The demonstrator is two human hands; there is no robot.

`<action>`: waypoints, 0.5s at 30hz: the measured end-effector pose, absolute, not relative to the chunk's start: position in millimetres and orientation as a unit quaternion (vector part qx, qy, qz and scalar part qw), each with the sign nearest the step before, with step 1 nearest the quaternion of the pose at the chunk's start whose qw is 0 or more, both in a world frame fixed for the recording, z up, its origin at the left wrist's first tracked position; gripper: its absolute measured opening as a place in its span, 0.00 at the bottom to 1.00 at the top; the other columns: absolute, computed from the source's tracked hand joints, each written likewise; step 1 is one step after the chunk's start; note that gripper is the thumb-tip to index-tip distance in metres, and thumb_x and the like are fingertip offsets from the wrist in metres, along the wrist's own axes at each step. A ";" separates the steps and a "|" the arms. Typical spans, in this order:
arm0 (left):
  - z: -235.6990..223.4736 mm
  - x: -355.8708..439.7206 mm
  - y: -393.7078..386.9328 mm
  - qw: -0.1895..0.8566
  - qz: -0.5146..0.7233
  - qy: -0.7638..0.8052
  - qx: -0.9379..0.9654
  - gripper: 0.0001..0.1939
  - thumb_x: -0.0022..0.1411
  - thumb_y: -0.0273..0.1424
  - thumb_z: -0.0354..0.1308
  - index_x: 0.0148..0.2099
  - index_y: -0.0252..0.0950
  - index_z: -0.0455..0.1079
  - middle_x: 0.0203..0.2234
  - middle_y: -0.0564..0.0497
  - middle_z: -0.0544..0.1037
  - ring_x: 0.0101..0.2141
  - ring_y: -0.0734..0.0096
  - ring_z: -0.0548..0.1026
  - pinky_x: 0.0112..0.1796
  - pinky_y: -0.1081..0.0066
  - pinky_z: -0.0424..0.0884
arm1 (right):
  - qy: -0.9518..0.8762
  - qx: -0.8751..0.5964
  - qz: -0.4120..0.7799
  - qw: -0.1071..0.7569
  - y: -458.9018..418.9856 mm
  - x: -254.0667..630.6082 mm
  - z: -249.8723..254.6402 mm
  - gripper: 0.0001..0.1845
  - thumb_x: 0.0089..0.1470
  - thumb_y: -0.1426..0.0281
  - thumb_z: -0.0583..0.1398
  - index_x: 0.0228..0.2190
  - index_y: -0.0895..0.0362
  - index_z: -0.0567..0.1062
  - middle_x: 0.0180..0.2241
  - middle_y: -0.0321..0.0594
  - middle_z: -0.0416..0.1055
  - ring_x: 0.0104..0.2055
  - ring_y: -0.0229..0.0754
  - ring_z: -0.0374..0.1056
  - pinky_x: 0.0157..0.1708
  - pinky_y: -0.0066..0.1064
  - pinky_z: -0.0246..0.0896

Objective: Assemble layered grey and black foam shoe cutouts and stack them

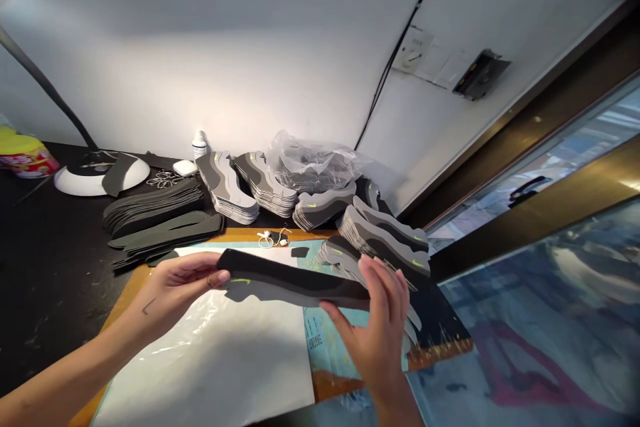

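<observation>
Here, the left hand and right hand are pinching a long black-grey foam shoe cutout in their fingers; stacked grey cutouts are waiting at twelve o'clock.

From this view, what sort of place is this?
Probably a small craft workbench, maybe a home workshop: stacks of shoe-shaped cutouts sit on a dark desk, a layered cutout is held up, and a desk lamp base stands nearby.

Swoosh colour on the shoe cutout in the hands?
The swoosh on the shoe cutout is neon yellow-green; best in head view.
</observation>
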State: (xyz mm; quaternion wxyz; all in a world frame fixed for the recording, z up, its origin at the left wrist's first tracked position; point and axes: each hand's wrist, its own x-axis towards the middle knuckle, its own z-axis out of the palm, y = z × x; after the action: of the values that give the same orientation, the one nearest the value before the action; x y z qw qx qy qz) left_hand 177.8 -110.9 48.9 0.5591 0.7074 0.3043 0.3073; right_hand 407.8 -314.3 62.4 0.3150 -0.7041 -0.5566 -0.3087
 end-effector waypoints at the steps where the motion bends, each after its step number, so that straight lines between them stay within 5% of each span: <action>1: 47.2 175.7 -109.7 0.570 0.316 0.322 0.686 0.16 0.52 0.43 0.68 0.32 0.34 0.80 0.27 0.45 0.79 0.28 0.61 0.77 0.28 0.65 0.76 | -0.554 -0.704 -0.311 0.317 -316.3 410.0 65.4 0.35 0.56 0.58 0.64 0.58 0.60 0.62 0.51 0.55 0.69 0.57 0.57 0.65 0.62 0.57 0.49; 4: 46.0 170.3 -107.3 0.588 0.351 0.340 0.645 0.13 0.46 0.40 0.72 0.32 0.37 0.82 0.27 0.46 0.81 0.29 0.58 0.78 0.30 0.63 0.78 | -0.560 -0.695 -0.315 0.323 -319.2 412.0 71.5 0.21 0.58 0.63 0.63 0.51 0.56 0.68 0.45 0.48 0.72 0.49 0.51 0.69 0.61 0.53 0.52; 8: 57.3 164.5 -109.9 0.510 0.408 0.219 0.725 0.05 0.57 0.36 0.66 0.36 0.46 0.83 0.34 0.47 0.83 0.38 0.55 0.80 0.40 0.60 0.79 | -0.561 -0.670 -0.325 0.361 -319.3 408.0 76.0 0.05 0.59 0.71 0.62 0.38 0.52 0.72 0.34 0.38 0.73 0.39 0.44 0.70 0.56 0.49 0.57; 15: 86.2 163.6 -125.3 0.418 0.509 0.147 0.738 0.07 0.62 0.35 0.63 0.40 0.55 0.81 0.40 0.55 0.82 0.45 0.56 0.79 0.48 0.55 0.77 | -0.552 -0.636 -0.363 0.398 -318.3 401.4 86.7 0.10 0.56 0.77 0.62 0.31 0.48 0.72 0.30 0.34 0.72 0.36 0.43 0.70 0.55 0.50 0.57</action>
State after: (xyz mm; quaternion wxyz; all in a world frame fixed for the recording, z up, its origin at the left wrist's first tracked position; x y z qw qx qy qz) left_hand 163.6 -125.3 86.2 0.4182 0.7379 0.1470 0.5089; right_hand 401.4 -318.3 86.7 0.3980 -0.6362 -0.5525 -0.3627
